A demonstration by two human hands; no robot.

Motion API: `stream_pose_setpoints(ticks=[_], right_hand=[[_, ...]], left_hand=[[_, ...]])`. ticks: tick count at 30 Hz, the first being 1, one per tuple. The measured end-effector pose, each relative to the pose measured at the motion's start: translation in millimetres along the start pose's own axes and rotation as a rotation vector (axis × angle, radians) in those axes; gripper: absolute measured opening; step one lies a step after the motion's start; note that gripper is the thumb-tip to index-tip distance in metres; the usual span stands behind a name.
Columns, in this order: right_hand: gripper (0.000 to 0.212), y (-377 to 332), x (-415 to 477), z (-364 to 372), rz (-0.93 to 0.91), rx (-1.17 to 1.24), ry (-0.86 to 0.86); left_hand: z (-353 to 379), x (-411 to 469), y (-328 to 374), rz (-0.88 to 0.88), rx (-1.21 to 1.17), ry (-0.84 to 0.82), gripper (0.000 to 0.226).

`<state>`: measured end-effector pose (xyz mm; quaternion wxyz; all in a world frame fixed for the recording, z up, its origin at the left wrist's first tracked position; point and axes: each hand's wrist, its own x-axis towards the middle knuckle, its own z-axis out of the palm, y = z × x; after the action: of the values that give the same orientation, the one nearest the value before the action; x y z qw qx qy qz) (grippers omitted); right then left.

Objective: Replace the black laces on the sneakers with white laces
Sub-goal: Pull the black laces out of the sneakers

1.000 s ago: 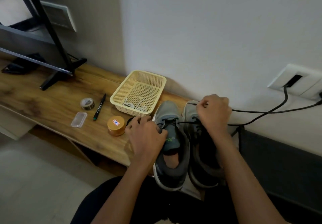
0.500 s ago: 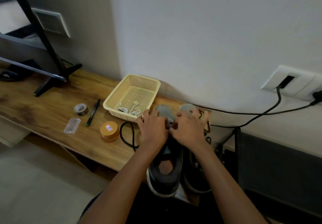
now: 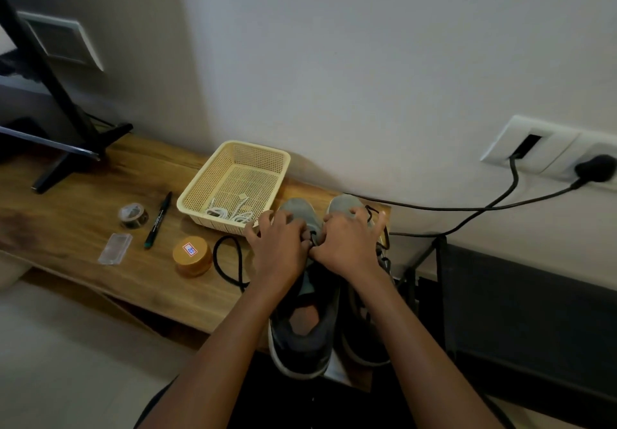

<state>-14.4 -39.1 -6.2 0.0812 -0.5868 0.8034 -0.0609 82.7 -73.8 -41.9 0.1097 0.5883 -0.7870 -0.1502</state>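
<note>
On table [image 3: 66, 228], sneakers [image 3: 293, 350], toes toward wall [image 3: 367, 78]

Bare forearms [image 3: 233, 328], dark clothing [image 3: 283, 405] at lap

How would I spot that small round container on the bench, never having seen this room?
Find the wooden bench along the wall, then the cream mesh basket on it. In front of the basket's left corner stands the round tin, between a marker and a loose black lace. Only it is gold, with a red-and-white sticker on its lid.

Gold tin [image 3: 197, 263] lid label [image 3: 190, 249] w/ blue chars, unreadable.
</note>
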Motion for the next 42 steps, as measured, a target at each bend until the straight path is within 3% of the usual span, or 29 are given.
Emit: stream_pose_setpoints(ticks=[6, 13, 18, 25, 34, 42], right_hand=[[0.013, 0, 2, 0, 0.055, 0.022, -0.01], [0.015, 3, 4, 1, 0.112, 0.025, -0.05], [0.02, 0, 1, 2, 0.083, -0.028, -0.057], [0.029, -2, 2, 6, 0.018, -0.061, -0.06], [0.024, -1, 0, 11, -0.022, -0.054, 0.04], [0.014, 0, 0, 9, 0.064, 0.011, 0.038]], left_hand=[[4, 2, -3, -0.089, -0.117, 0.128, 0.012], [-7, 4, -9, -0.327, -0.39, 0.351, 0.004], [-15, 5, -21, -0.175, -0.461, 0.25, 0.021], [-7, -3, -11, -0.059, -0.059, -0.015, 0.012], [-4, -1, -3, -0.049, 0.0, -0.029, 0.014], [-2, 0, -3, -0.074, -0.072, 0.116, 0.016]])
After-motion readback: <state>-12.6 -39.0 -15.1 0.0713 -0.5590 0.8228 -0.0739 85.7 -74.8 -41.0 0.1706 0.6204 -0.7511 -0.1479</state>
